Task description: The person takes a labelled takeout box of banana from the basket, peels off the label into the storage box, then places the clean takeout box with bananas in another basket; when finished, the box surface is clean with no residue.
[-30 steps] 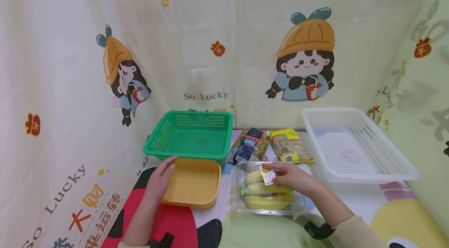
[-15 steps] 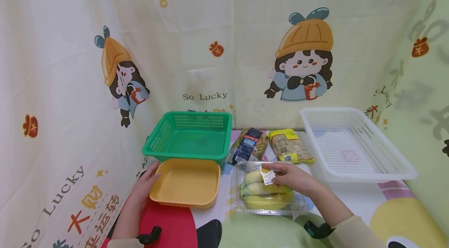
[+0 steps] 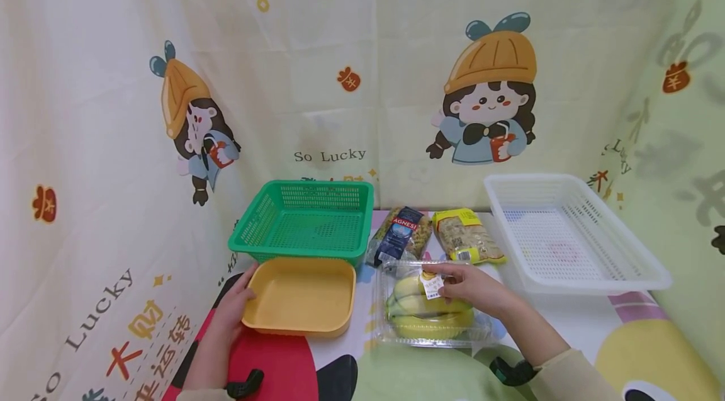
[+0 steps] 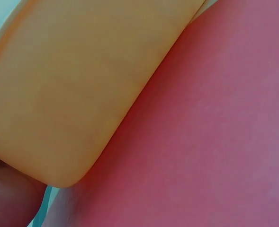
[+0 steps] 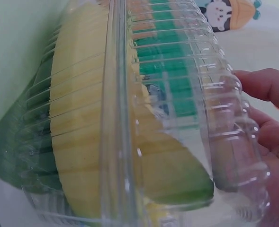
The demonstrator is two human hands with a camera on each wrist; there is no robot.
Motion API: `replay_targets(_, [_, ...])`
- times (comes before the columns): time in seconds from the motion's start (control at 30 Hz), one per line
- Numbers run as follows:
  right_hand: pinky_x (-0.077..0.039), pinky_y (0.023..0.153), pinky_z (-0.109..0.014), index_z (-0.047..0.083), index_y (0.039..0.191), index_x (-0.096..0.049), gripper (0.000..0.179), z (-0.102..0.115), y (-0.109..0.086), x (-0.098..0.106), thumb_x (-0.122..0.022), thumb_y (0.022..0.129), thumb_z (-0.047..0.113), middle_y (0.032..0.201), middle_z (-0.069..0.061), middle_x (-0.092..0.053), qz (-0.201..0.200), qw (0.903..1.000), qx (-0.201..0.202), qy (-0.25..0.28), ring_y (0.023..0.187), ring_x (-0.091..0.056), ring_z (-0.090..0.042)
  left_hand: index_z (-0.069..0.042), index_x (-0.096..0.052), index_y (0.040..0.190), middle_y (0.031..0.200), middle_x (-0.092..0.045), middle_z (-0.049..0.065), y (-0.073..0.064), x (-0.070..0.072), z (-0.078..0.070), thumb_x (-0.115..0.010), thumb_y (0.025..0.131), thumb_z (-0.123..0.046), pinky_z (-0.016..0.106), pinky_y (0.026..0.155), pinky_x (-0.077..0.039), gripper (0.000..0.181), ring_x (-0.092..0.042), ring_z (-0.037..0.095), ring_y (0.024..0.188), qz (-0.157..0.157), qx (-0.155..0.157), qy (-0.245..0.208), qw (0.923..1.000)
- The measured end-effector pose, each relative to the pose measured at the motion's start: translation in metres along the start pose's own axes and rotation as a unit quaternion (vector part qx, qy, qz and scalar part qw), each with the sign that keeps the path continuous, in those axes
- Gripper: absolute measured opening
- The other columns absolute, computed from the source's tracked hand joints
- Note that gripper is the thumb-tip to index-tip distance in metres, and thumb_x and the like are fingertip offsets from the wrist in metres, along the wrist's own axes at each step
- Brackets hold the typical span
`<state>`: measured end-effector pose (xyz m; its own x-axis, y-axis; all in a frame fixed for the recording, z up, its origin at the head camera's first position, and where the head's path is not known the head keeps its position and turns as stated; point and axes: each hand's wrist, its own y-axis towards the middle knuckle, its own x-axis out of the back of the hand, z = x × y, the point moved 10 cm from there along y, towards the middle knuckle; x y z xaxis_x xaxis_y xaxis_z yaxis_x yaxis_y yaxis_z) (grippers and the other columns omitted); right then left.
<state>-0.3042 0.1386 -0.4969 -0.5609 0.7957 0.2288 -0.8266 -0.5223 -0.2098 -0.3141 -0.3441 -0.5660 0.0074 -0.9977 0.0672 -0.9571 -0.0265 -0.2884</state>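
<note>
A clear plastic box of bananas (image 3: 430, 325) stands at the middle front, with a white label (image 3: 433, 286) on its lid. My right hand (image 3: 472, 288) rests on the lid, its index finger stretched across near the label. In the right wrist view the fingertips touch the ribbed top of the clear box (image 5: 122, 118). To the left lies a yellow-orange plastic tray (image 3: 300, 297). My left hand (image 3: 231, 306) lies against the tray's left end, fingers along the outer side and thumb near the rim. Only a small part of that hand shows beside the tray (image 4: 77, 94) in the left wrist view.
Behind the tray stands a green plastic basket (image 3: 317, 234). A bag of Agnesi pasta (image 3: 402, 234) and a yellow-topped bag (image 3: 467, 237) lie behind the box. A white basket (image 3: 566, 243) is at the right. Printed curtains (image 3: 396, 73) enclose the table.
My left hand has moved left and down from above the tray's left part to its left end. The right hand, the banana box and the tray have stayed in place.
</note>
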Motion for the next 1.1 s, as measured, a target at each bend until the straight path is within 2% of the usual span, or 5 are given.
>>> replay_targets(0.37, [-0.05, 0.061, -0.031, 0.024, 0.146, -0.05, 0.058, 0.005, -0.002, 0.005, -0.069, 0.092, 0.02, 0.141, -0.01, -0.051, -0.024, 0.9983, -0.013, -0.051, 0.082, -0.062, -0.023, -0.028, -0.012, 0.16, 0.168, -0.009, 0.004, -0.009, -0.004, 0.003, -0.028, 0.097, -0.002, 0.01, 0.088, -0.045, 0.07, -0.026, 0.029, 0.144, -0.015, -0.002, -0.017, 0.9997])
replay_targets(0.6, [-0.04, 0.054, -0.027, 0.028, 0.143, -0.053, 0.055, 0.029, -0.001, 0.007, -0.069, 0.091, 0.023, 0.083, -0.011, -0.059, -0.018, 0.9949, -0.014, -0.098, 0.076, -0.06, -0.026, -0.028, -0.013, 0.16, 0.167, -0.006, 0.0, -0.007, -0.01, 0.006, -0.026, 0.099, -0.003, 0.013, 0.097, -0.046, 0.067, -0.024, 0.02, 0.143, 0.033, -0.023, -0.127, 0.9911])
replay_targets(0.83, [-0.049, 0.064, -0.033, 0.029, 0.143, -0.054, 0.053, 0.063, 0.019, -0.004, -0.066, 0.093, 0.019, 0.115, -0.008, -0.063, 0.019, 0.9936, 0.014, -0.111, 0.083, -0.061, -0.036, -0.026, -0.011, 0.16, 0.166, -0.005, 0.001, -0.009, -0.009, 0.006, -0.028, 0.104, -0.01, 0.014, 0.101, -0.046, 0.061, -0.044, -0.001, 0.127, 0.07, -0.062, -0.165, 0.9818])
replay_targets(0.97, [-0.047, 0.065, -0.032, 0.03, 0.143, -0.054, 0.054, 0.077, 0.036, -0.015, -0.066, 0.092, 0.016, 0.098, -0.012, -0.061, 0.04, 0.9928, 0.018, -0.111, 0.084, -0.061, -0.036, -0.025, -0.011, 0.16, 0.167, -0.006, 0.001, -0.009, -0.01, 0.006, -0.029, 0.106, -0.012, 0.015, 0.102, -0.046, 0.059, -0.047, -0.004, 0.126, 0.071, -0.075, -0.168, 0.9804])
replay_targets(1.1, [-0.05, 0.073, -0.034, 0.036, 0.14, -0.055, 0.053, 0.087, 0.052, -0.027, -0.067, 0.092, 0.019, 0.107, -0.008, -0.064, 0.051, 0.9917, 0.013, -0.118, 0.087, -0.062, -0.031, -0.027, -0.013, 0.16, 0.167, -0.007, 0.001, -0.009, -0.011, 0.007, -0.03, 0.105, -0.013, 0.016, 0.102, -0.046, 0.059, -0.047, -0.002, 0.126, 0.068, -0.066, -0.179, 0.9793])
